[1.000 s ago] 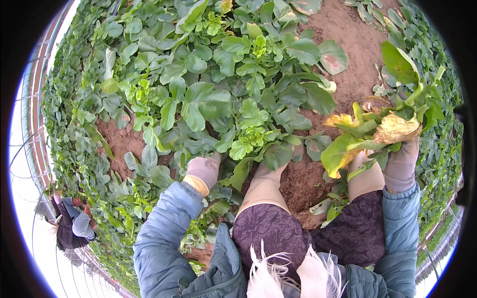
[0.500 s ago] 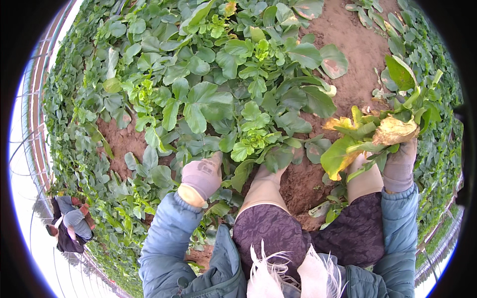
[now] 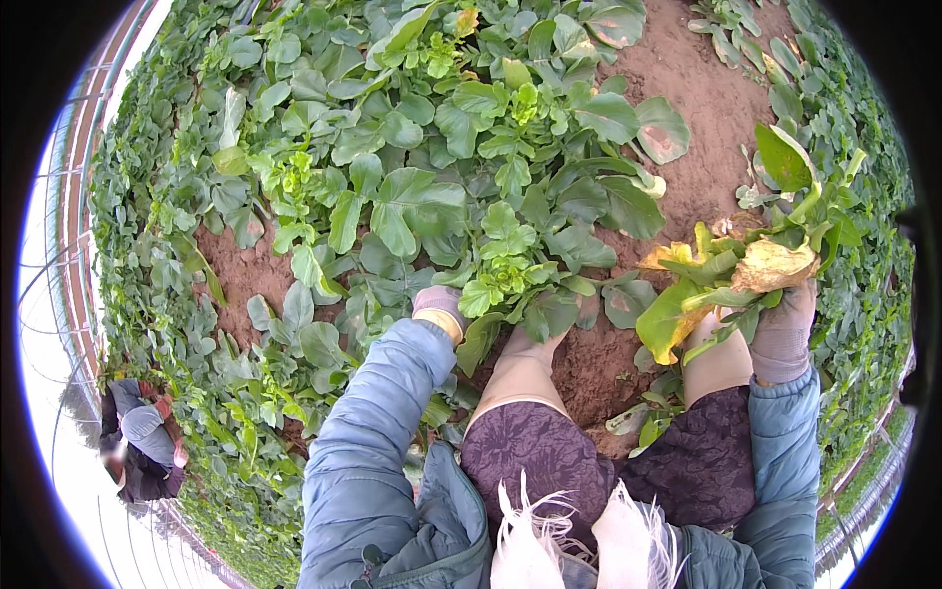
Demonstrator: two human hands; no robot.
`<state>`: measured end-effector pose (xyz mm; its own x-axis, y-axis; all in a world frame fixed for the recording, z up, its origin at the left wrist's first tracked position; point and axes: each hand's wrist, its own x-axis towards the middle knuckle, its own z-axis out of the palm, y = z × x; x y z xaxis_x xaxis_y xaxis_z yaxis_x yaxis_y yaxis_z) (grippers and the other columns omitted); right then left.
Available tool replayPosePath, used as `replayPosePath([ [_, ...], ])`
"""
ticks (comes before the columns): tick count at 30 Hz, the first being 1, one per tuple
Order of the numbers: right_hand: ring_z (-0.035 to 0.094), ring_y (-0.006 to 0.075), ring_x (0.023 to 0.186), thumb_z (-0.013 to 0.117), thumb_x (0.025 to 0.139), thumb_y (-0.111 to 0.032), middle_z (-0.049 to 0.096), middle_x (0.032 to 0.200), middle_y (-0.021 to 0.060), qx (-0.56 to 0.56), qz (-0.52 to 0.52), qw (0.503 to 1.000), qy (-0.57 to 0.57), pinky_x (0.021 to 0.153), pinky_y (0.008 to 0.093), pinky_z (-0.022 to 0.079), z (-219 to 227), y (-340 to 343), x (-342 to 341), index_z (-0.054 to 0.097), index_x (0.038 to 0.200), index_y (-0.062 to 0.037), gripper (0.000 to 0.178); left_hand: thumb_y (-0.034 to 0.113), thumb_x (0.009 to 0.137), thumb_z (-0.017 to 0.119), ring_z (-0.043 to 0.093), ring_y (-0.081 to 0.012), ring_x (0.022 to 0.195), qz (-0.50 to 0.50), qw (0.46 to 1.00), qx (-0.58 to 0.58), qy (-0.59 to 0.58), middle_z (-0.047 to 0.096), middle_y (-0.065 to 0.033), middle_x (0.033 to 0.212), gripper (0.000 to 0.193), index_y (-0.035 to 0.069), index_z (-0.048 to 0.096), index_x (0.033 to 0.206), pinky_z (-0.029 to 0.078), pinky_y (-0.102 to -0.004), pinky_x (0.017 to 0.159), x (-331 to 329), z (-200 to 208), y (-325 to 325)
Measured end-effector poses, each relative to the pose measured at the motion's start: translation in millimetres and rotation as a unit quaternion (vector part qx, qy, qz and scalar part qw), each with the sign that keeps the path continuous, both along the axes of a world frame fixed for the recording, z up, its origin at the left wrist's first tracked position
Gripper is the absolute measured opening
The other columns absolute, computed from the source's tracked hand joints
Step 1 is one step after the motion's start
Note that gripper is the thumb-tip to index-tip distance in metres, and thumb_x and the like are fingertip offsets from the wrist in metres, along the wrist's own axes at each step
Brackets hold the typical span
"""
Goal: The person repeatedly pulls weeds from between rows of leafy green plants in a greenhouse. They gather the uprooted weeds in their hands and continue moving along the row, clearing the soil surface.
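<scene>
Right grip [image 3: 785, 329] is clamped on a bunch of pulled leafy plants [image 3: 731, 280] — some leaves yellowed. Left grip [image 3: 439, 306] reaches into the green plants [image 3: 510, 275] ahead — whether it's closed, I cannot tell.

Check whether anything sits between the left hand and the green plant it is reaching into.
Nothing visible does. The gloved left hand is already in among the lower leaves of the green plant, whose leaves overlap its fingers. The right hand holds a bunch of yellowed leaves off to the side.

Reddish-brown soil [image 3: 706, 108], dense green leafy rows [image 3: 324, 118], bright daylight
</scene>
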<state>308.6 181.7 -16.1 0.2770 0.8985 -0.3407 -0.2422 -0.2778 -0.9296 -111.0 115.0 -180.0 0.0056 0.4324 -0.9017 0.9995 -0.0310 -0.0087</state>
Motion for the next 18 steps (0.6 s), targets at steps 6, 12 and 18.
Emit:
replayPosePath([
  [6,0.066,0.0249,0.098,0.044,0.097,-0.014,0.062,0.114,0.0137,0.026,0.016,1.0,-0.008,0.085,0.0383,0.057,0.7,0.0,-1.7,0.054,0.122,0.0016,0.031,0.044,0.086,0.055,0.067,-0.033,0.095,0.04,0.988,-0.101,-0.112,0.071,-0.0161,0.102,0.046,0.005,0.071,0.105,0.051,-0.0394,0.086,-35.0,29.9,22.1],
  [12,0.066,0.0237,0.096,0.046,0.096,-0.015,0.064,0.11,0.0131,-0.006,0.004,1.0,-0.015,0.083,0.0372,0.057,-2.2,-1.7,2.3,0.057,0.118,0.0024,0.03,0.028,0.086,0.07,0.064,-0.0127,0.063,0.278,0.943,0.016,-0.18,0.07,-0.009,0.083,0.035,-0.001,0.069,0.105,0.051,-0.028,0.055,-144.7,87.4,65.2],
  [18,0.066,0.0228,0.096,0.044,0.097,-0.015,0.064,0.11,0.0129,-0.008,0.01,1.0,-0.026,0.085,0.0366,0.057,-3.3,0.2,1.8,0.057,0.119,0.0024,0.031,0.042,0.083,0.062,0.067,-0.0309,0.095,0.048,0.992,-0.01,-0.117,0.071,-0.0117,0.1,0.038,0.013,0.071,0.105,0.052,-0.0406,0.085,-116.1,79.4,53.9],
])
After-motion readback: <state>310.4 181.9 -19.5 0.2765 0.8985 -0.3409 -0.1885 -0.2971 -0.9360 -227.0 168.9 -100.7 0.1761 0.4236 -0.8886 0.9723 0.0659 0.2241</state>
